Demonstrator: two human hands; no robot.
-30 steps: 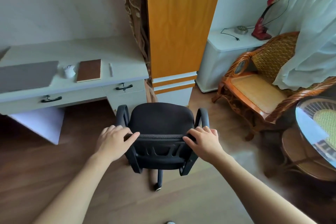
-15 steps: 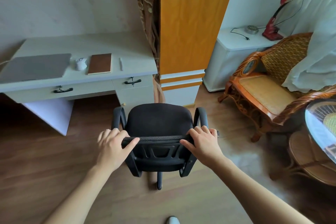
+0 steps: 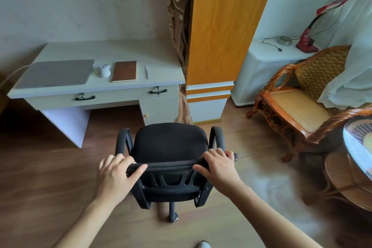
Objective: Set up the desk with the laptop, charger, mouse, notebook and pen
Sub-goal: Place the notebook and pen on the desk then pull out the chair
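Both hands clamped on chair backrest top (image 3: pixel 168 164) — left hand (image 3: pixel 115 177), right hand (image 3: pixel 218 169); prob. to roll it in. Desk (image 3: pixel 112 50) front edge: laptop (image 3: pixel 55 73) shut at left, cable (image 3: pixel 14 73) off left edge, then mouse (image 3: pixel 104 70), notebook (image 3: pixel 124 71), pen (image 3: pixel 147 72) — all within seated reach.

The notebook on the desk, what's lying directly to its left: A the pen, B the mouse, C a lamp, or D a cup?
B: the white mouse sits between the closed laptop and the brown notebook; the pen lies on its other side.
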